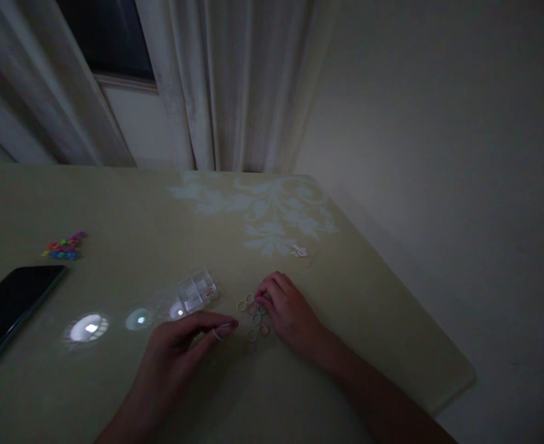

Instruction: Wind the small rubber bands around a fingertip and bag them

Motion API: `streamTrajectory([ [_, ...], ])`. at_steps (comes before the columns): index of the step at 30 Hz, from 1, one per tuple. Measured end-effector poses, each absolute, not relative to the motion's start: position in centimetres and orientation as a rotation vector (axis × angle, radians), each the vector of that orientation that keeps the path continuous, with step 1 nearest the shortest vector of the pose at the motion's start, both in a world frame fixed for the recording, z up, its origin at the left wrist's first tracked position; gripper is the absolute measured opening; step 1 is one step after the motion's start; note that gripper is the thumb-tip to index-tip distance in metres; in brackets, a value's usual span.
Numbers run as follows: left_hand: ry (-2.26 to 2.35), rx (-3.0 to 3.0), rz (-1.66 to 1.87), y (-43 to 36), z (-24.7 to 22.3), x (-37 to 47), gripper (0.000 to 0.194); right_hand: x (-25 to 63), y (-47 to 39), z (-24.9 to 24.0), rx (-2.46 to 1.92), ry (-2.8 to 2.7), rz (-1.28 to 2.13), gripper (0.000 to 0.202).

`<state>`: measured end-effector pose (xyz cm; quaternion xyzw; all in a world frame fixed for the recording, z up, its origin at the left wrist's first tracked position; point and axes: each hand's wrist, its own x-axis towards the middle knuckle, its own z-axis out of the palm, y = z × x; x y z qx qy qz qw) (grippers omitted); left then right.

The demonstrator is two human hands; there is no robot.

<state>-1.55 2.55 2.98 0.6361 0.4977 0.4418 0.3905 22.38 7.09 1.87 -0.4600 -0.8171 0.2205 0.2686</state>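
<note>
My left hand (186,342) is pinched shut on a pale hair tie (218,333), a small loop sticking out at the fingertips. Several small pastel hair ties (252,334) lie loose on the table, to the right of those fingertips. At the far side of this group, my right hand (285,305) reaches down with its fingers pressed together; whatever is between them is hidden. Behind my left hand stands a clear divided plastic box (193,290), with a reddish-brown hair tie (210,292) in its right part.
A dark phone (15,305) lies at the left, and beyond it is a heap of small bright-coloured pieces (65,248). Small white pieces (299,251) lie farther back on the table (128,209). The table's right edge runs close to a wall (438,154); curtains (248,86) hang behind.
</note>
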Motion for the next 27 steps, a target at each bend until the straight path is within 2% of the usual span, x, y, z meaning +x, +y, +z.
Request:
streamTrajectory([
  [5,1.146,1.721,1.170,2.8,2.5,-1.7,0.018,21.6,5.4,3.4,-1.131,-1.899,1.029,0.008],
  [8,1.162,1.706,1.187,2.8,2.6,-1.6,0.015,21.0,4.2,3.8,-1.059,-1.850,1.162,0.008],
  [12,1.215,1.692,1.184,2.7,2.7,-1.7,0.016,20.5,3.4,4.1,-0.999,-1.839,1.229,0.012],
  [19,1.121,1.755,1.173,2.5,2.4,-1.6,0.029,20.4,3.4,3.8,-0.998,-1.763,1.267,0.012],
  [21,1.178,1.729,1.141,2.4,2.4,-1.4,0.026,20.4,3.3,3.7,-0.994,-1.763,1.271,0.010],
  [25,1.294,1.685,1.099,2.1,2.7,-1.1,0.006,20.3,3.2,3.5,-1.014,-1.788,1.221,0.007],
  [27,1.294,1.696,1.092,2.0,2.8,-1.2,0.007,20.3,3.1,3.4,-1.011,-1.801,1.203,0.006],
])
